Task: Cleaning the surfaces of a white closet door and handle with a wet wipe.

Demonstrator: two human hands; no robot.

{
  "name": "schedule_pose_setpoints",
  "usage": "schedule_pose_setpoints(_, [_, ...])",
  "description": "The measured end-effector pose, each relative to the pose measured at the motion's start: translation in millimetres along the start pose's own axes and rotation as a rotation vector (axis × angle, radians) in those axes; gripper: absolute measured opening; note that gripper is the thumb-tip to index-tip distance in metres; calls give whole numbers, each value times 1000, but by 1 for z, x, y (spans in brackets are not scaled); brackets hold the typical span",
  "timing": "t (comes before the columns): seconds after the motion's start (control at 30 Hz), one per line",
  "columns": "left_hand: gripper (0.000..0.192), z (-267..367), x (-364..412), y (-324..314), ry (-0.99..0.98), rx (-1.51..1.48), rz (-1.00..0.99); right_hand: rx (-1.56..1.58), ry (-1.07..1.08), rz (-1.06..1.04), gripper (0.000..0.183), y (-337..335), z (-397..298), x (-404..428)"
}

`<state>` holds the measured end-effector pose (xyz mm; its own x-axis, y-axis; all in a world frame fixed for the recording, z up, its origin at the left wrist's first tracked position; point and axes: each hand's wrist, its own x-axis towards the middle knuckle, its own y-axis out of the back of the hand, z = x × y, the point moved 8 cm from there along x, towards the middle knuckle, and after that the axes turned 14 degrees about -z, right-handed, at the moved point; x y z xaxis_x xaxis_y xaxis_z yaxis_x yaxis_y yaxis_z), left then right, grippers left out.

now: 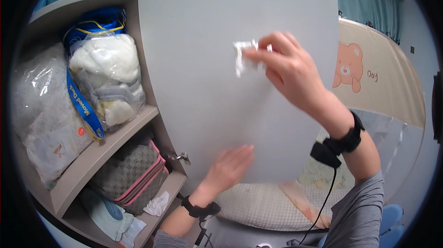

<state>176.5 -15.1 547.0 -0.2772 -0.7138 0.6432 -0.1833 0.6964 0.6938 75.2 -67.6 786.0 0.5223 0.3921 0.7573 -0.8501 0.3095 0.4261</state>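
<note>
A crumpled white tissue or cloth (pixel 239 57) is pinched in the fingers of my right hand (pixel 283 59), against or just in front of a plain pale cabinet door (pixel 207 102). Lower down, my left hand (pixel 230 166) lies flat with its fingers together near the bottom of the same door; nothing shows in it, and its palm is hidden. Both wrists wear black straps with small devices and cables. A metal hinge (pixel 185 158) shows at the door's lower left edge.
Left of the door, cabinet shelves (pixel 104 151) hold clear bags of bedding (pixel 107 71), a patterned bag with pink trim (pixel 135 172) and a white crumpled cloth (pixel 157 204). A bed tent with a bear print (pixel 380 75) stands at right, a checked mattress or cushion (pixel 259 206) below.
</note>
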Motion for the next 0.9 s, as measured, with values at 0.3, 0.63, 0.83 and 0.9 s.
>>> schedule_pose_setpoints(0.3, [31,-28,35,63,2,49,237,-137,-86,79,32,-5,40,41])
schedule_pose_setpoints(0.63, [28,-50,27,38,55,-14,206,-90,-98,22,30,-45,23,6])
schedule_pose_setpoints(0.83, [27,-46,14,26,83,26,211,-91,-58,-68,25,-78,-6,-43])
schedule_pose_setpoints(0.9, [27,-46,4,23,103,20,227,-92,-51,-112,25,-95,-25,-67])
